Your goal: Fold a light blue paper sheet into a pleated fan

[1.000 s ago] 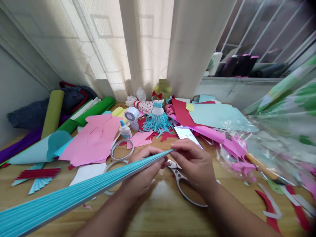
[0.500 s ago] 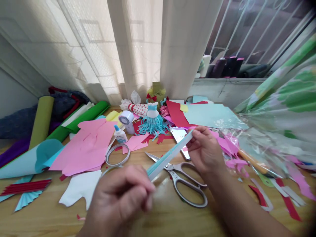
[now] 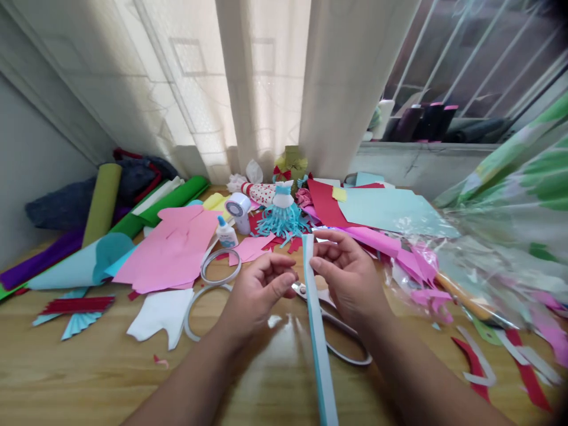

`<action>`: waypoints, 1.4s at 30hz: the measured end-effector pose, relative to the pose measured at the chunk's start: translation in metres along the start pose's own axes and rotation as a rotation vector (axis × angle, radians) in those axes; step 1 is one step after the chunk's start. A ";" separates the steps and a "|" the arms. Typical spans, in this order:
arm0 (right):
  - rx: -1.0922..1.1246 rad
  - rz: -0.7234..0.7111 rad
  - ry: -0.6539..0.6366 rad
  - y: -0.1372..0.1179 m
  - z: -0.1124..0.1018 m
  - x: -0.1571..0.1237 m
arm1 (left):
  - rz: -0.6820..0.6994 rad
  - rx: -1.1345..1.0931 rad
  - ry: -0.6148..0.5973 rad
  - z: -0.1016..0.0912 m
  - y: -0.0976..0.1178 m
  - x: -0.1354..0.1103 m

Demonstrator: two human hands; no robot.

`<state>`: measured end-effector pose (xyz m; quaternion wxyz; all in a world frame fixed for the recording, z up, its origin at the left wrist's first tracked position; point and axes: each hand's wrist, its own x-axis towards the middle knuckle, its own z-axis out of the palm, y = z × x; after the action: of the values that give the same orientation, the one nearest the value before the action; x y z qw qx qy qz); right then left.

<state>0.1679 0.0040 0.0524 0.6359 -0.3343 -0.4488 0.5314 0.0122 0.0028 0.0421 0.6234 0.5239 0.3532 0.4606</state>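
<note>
The background is filled by a curtain (image 3: 266,89), and a wooden table (image 3: 80,390) is covered across its far part by craft supplies. The right side is taken up by a clear bag (image 3: 483,260). At the far right a pale blue sheet (image 3: 390,208) is laid partly over red paper (image 3: 320,204); on the left, pink paper (image 3: 173,251) is stacked. A folded blue strip (image 3: 316,313) is held up in front, its lower end cut off by the bottom edge of view. Its top is pinched between thumb and fingers by the right hand (image 3: 352,275). The left hand (image 3: 261,287) is held just beside it, apart, fingers loosely curled. Scissors (image 3: 300,290) are partly hidden behind the strip and right hand. Glue (image 3: 227,235) is stood near the pink paper.
</note>
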 end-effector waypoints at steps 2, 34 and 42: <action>0.015 0.006 -0.002 -0.001 0.006 -0.004 | 0.049 -0.026 -0.028 0.000 0.001 0.001; -0.080 0.319 -0.426 0.016 -0.010 -0.010 | -0.248 -0.185 0.005 -0.017 0.006 0.003; -0.092 0.366 -0.403 0.020 -0.010 -0.014 | -0.198 -0.110 -0.016 -0.018 0.005 0.002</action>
<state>0.1688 -0.0048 0.0275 0.4112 -0.3258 -0.5220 0.6726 -0.0046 0.0106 0.0430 0.6965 0.4550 0.3724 0.4113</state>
